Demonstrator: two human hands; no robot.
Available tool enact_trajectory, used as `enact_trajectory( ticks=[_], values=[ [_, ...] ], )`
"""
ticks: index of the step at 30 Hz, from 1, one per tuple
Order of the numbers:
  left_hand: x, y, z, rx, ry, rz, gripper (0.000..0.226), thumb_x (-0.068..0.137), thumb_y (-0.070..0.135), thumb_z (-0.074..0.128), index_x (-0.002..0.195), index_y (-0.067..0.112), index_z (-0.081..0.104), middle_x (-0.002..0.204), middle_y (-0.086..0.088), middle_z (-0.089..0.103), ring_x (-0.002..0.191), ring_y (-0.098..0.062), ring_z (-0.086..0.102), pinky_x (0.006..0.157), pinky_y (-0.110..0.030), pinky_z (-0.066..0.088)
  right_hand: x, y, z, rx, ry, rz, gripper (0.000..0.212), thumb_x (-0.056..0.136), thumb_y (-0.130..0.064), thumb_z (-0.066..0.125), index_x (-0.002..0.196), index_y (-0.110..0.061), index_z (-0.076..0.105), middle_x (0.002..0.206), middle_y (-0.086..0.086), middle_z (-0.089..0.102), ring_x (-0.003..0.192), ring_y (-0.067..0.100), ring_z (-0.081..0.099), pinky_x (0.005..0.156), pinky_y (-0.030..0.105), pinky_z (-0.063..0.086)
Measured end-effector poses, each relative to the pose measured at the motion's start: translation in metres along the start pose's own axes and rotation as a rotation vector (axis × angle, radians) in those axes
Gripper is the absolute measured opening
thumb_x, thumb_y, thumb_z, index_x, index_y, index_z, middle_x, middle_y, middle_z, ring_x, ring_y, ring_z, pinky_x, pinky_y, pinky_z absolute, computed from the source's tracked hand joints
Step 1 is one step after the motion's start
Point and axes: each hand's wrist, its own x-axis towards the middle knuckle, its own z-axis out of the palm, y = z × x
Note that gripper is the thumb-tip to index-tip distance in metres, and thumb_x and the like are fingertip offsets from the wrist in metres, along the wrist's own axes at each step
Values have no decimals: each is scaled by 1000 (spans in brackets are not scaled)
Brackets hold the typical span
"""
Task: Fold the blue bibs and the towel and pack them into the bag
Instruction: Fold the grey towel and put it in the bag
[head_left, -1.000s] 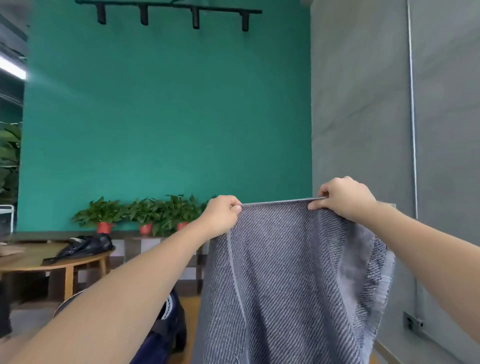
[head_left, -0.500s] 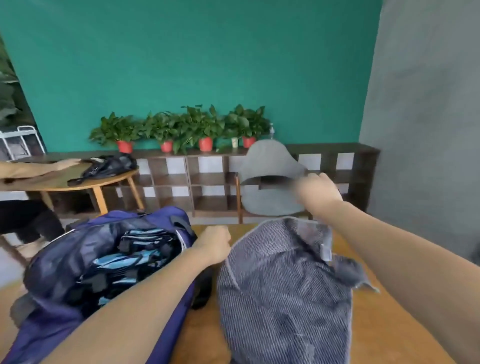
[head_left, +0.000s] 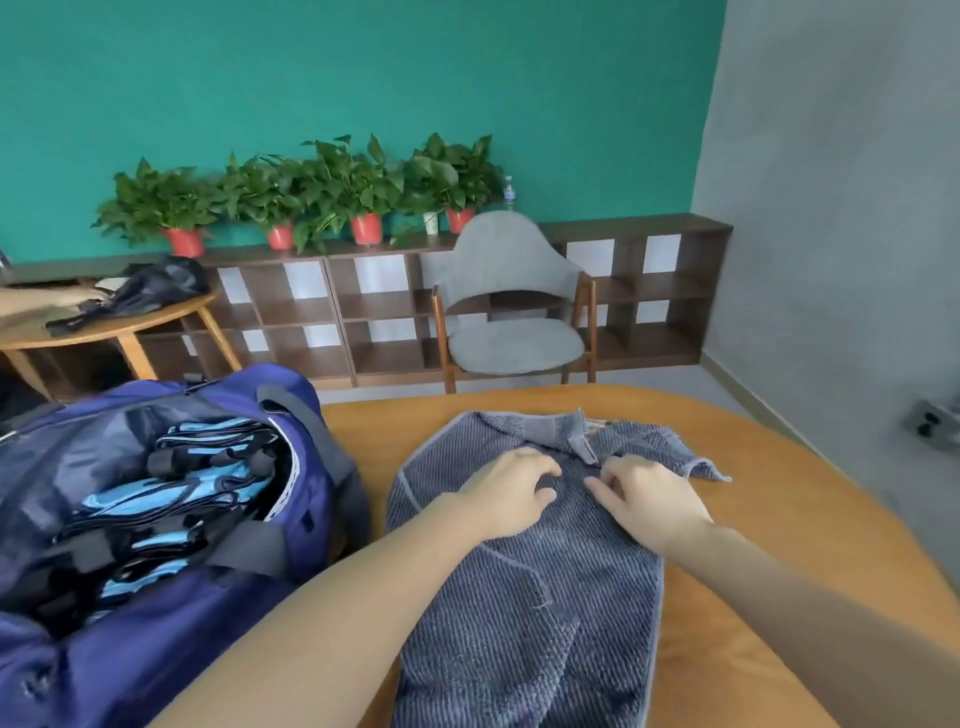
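The grey striped towel (head_left: 524, 597) lies spread on the wooden table (head_left: 779, 519), with its far edge crumpled and folded over. My left hand (head_left: 506, 491) and my right hand (head_left: 647, 501) rest side by side on the towel's upper middle. Their fingers are loosely curled, and no cloth is lifted between them. To the left the dark blue bag (head_left: 171, 525) stands open on the table. Several folded blue bibs (head_left: 176, 493) with black straps are stacked inside it.
A grey chair (head_left: 511, 306) stands beyond the table's far edge, in front of a low brown shelf (head_left: 322, 312) with potted plants (head_left: 358, 187). At the far left, another person's hand rests near a black bag (head_left: 140, 288) on a second round table.
The towel was held up by its top edge in both hands. It now lies on the table, with both hands lowered onto its middle. The view has tipped down to the table and the bag.
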Motion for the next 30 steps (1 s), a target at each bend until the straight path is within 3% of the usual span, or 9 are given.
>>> enact_trajectory(
  ticks=[2,4,7,10,18,24,27,30],
  values=[
    [17,7,6,9,29,29,37,104,26,53,141,21,55,150,1,47,137,-24,46,113,-45,39,-8,16,10,-57,-73,37,50,97,-64,43,126,-26,59,127,-6,56,123,20,50,102,39,42],
    [34,11,10,51,20,46,38,105,26,51,143,22,54,153,0,45,141,-25,42,116,-44,36,-16,27,19,-97,-144,77,70,95,-74,28,151,-33,37,155,-8,35,145,19,28,119,41,23],
    [56,9,16,170,-89,-5,50,108,38,43,156,28,36,169,-5,17,156,-27,10,124,-53,17,-22,37,24,-128,-230,96,91,81,-89,5,159,-42,6,169,-5,7,155,22,3,126,45,1],
    [78,-2,17,208,-154,-134,59,107,53,33,161,37,17,170,-4,-10,156,-31,-12,121,-63,3,-17,46,18,-164,-319,103,99,75,-96,5,158,-44,-7,169,-2,-8,155,25,-9,125,49,-7],
    [103,-62,3,245,-7,-521,81,98,74,20,163,27,7,170,-6,-8,156,-36,-6,121,-64,0,-2,74,11,-164,-333,-19,110,63,-105,5,156,-49,-8,166,-20,-12,155,14,-12,125,48,-8],
    [78,-86,12,208,-32,-647,91,91,81,0,163,26,-1,169,-10,-13,155,-34,-13,120,-64,-8,1,105,0,-139,-302,13,105,67,-104,11,156,-50,-5,165,-23,-8,154,8,-13,125,45,-9],
    [55,-85,9,269,11,-617,91,92,79,2,163,21,2,169,-10,-15,155,-34,-15,120,-62,-12,-8,102,0,-101,-234,32,104,73,-101,16,159,-43,7,166,-21,-6,154,6,-8,126,42,-5],
    [23,-68,9,287,93,-307,77,100,70,20,162,26,12,170,-6,-8,156,-28,-11,124,-57,-6,-27,92,2,-69,-167,64,97,81,-94,18,160,-38,14,167,-18,-2,154,6,-3,127,39,-1]
  ],
)
